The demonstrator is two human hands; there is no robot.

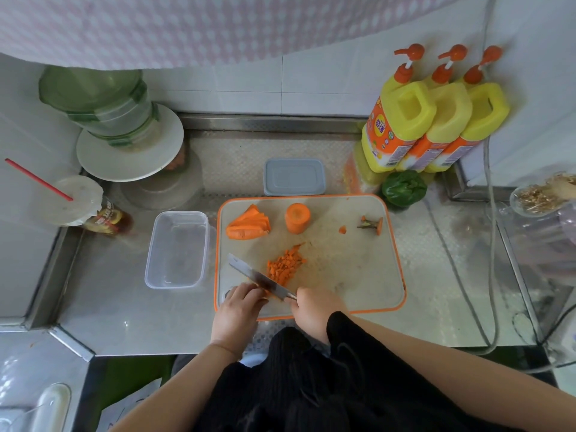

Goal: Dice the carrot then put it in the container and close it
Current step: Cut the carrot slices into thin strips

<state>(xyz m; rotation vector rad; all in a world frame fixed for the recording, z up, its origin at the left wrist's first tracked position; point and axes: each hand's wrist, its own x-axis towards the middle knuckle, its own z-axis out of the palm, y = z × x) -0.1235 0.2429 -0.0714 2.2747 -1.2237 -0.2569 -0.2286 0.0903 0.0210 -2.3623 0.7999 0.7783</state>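
An orange-rimmed cutting board (358, 263) holds a pile of diced carrot (285, 265), a stack of carrot slices (248, 226), an upright carrot chunk (297, 217) and the cut-off carrot top (371, 225). My right hand (313, 310) grips the handle of a knife (260, 277) whose blade points up-left across the board's near edge. My left hand (240, 310) has curled fingers pressing on carrot strips under the blade; the strips are mostly hidden. A clear container (177, 249) lies open left of the board. Its grey lid (294, 177) rests behind the board.
Three yellow pump bottles (430, 126) and a green pepper (404, 188) stand at the back right. Stacked plates and green-lidded tubs (124, 135) and a cup with a red straw (78, 202) are at the left. A cable (461, 275) runs down the steel counter's right side.
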